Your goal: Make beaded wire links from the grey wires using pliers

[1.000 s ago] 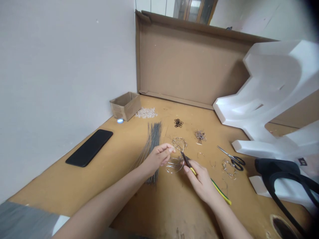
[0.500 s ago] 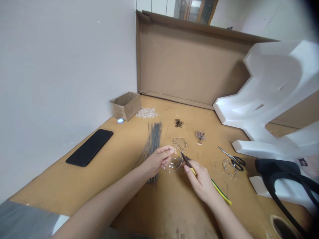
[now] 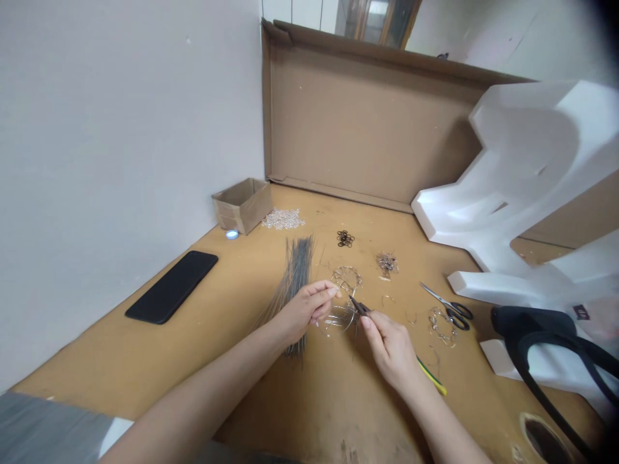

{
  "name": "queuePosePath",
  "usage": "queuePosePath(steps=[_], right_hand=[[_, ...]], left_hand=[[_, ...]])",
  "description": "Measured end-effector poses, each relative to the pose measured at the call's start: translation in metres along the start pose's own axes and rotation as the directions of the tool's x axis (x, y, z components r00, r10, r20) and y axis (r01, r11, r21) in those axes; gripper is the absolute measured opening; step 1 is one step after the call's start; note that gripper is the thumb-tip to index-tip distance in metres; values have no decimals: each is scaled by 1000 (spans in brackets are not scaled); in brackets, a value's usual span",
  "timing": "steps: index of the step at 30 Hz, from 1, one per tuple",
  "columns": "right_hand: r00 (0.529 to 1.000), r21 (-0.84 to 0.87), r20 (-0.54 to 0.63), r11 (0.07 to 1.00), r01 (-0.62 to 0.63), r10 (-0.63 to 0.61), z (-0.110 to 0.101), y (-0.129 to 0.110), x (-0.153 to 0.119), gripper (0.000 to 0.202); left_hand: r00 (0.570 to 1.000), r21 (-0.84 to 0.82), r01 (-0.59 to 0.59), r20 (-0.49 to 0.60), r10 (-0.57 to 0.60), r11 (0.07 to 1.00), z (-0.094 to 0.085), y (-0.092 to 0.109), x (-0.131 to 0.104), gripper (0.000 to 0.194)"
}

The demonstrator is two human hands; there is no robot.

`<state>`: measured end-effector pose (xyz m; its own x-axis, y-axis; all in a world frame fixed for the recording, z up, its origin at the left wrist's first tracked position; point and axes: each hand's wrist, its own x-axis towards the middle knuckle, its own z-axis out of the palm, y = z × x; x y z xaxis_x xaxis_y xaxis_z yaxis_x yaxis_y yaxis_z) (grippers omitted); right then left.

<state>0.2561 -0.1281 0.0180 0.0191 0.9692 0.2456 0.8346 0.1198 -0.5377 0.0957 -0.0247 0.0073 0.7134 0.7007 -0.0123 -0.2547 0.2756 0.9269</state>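
Note:
My left hand (image 3: 316, 304) pinches a thin silver wire piece (image 3: 344, 327), bent into a rounded loop, between thumb and fingertips. My right hand (image 3: 391, 345) is wrapped round pliers (image 3: 358, 305) with dark jaws and yellow-green handles. The jaw tips point left, close to the wire by my left fingertips; whether they grip it is too small to tell. Under my left wrist lies a bundle of straight grey wires (image 3: 298, 264). Just beyond my hands rests a beaded wire ring (image 3: 347, 277), partly overlapped by the wire I hold.
Scissors (image 3: 449, 308) and another beaded wire ring (image 3: 441, 327) lie right. Farther back are black rings (image 3: 345, 238), a small wire pile (image 3: 387, 263), clear beads (image 3: 284, 218) and a cardboard box (image 3: 243, 205). A phone (image 3: 171, 287) lies left; white foam (image 3: 464, 283) stands right.
My right hand has shifted slightly on the pliers, and the yellow near the jaws is now covered. My left hand keeps its pinch; the whole view has moved slightly.

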Motion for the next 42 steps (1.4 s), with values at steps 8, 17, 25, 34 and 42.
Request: queuePosePath(steps=[8,17,25,34,42], right_hand=[[994,243,102,969,-49,25,-8,1,4,38],[994,14,109,999,-29,27,-17,0,3,31],[992,-32,123,999,-14,17,-16,-1,3,33],[987,-26,140,997,-76,79,-18,-1,1,40],[963,-188,99,955,-229,251,-31,17,8,43]], left_hand=[[995,155,-71,-56,81,985,-4,6,0,24],[968,475,-161,-94,232,865,-5,18,-7,24],[962,563,-191,-58,268,804,-5,16,-7,24],[960,530,-188,-80,270,827,-4,14,-7,23],[974,457,-125,-112,196,881,-2,13,-4,23]])
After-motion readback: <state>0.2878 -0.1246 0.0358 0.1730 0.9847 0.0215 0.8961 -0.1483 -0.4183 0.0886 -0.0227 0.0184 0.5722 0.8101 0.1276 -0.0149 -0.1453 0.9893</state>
